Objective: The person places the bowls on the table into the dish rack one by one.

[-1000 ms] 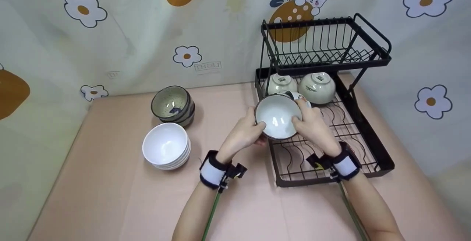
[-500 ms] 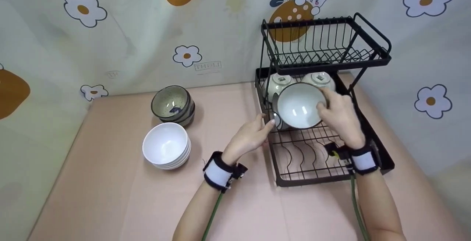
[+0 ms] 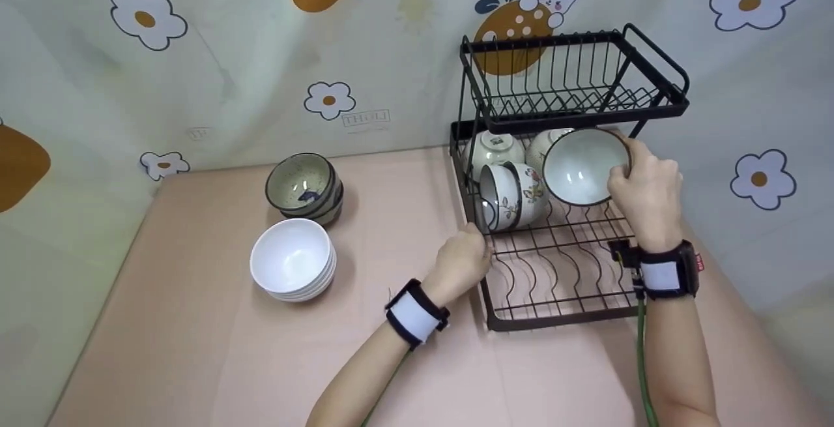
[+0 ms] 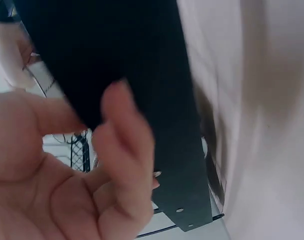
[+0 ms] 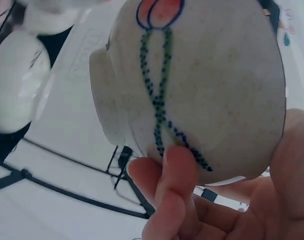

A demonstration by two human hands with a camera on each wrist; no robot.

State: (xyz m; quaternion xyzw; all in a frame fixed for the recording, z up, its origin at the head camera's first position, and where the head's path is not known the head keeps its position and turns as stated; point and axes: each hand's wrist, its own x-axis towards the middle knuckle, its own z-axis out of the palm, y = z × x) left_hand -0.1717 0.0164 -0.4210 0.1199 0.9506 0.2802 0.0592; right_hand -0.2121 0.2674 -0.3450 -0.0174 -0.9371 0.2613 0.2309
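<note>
My right hand [image 3: 637, 178] grips a speckled bowl [image 3: 580, 166] by its rim, tilted so its pale inside faces me, above the back right of the black dish rack's lower tier [image 3: 554, 264]. The right wrist view shows the bowl's outside [image 5: 201, 85] with a green dotted stem and a red flower, my fingers [image 5: 174, 200] curled under it. My left hand [image 3: 466, 257] holds the rack's left front rail; in the left wrist view its fingers [image 4: 124, 140] curl against the black side panel [image 4: 142, 60].
Two floral bowls [image 3: 511, 195] stand on edge in the lower tier, with upside-down bowls [image 3: 496, 148] behind them. The upper tier [image 3: 651, 111] holds nothing. On the pink table stand a stack of white bowls [image 3: 293, 265] and a stack of speckled bowls [image 3: 303, 186].
My left hand let go of the bowl and dropped to the rack's left rail. My right hand carried the bowl alone to the right and back over the lower tier.
</note>
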